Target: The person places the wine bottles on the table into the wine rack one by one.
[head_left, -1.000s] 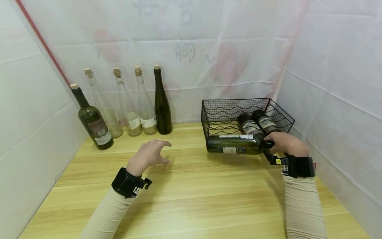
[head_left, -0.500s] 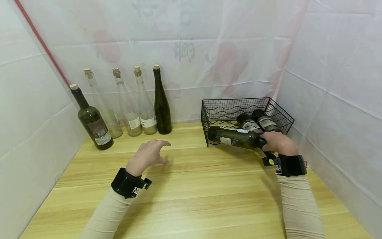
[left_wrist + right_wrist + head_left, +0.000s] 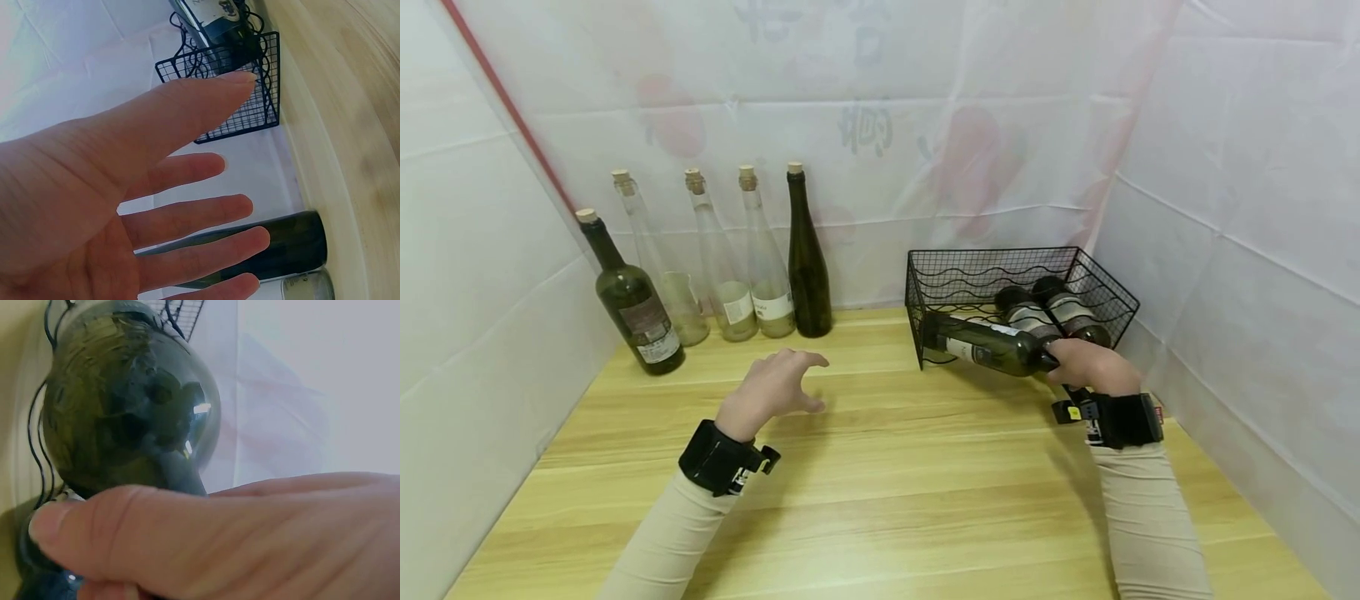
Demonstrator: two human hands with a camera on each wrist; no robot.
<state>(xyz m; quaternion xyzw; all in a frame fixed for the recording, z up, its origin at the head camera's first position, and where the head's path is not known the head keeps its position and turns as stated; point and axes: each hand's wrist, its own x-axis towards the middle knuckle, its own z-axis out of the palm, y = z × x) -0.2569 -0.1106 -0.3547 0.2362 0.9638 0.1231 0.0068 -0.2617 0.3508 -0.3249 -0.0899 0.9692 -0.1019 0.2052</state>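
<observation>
My right hand (image 3: 1093, 367) grips the neck of a dark green wine bottle (image 3: 981, 342). This bottle slants, its base within the left part of a black wire wine rack (image 3: 1105, 287) and its neck towards the right front. Seen by the right wrist camera, the bottle's rounded shoulder (image 3: 137, 406) fills the upper left, above the thumb. Two more dark wine bottles (image 3: 1026, 315) lie side by side in the rack's right half. My left hand (image 3: 771, 387) is held over the table, fingers and thumb spread apart, holding nothing; the left wrist view shows its palm side.
Along the back left stand several corked bottles: a dark green labelled one (image 3: 636, 317), several clear ones (image 3: 733, 308) and a slim dark green one (image 3: 808, 287). White sheeting (image 3: 880, 183) hangs behind and at both sides of the wooden table (image 3: 880, 492).
My right hand has moved left and slightly away from me, carrying the bottle. The bottle has swung from nearly level across the rack's front to slanted, base into the rack. The left hand stays put.
</observation>
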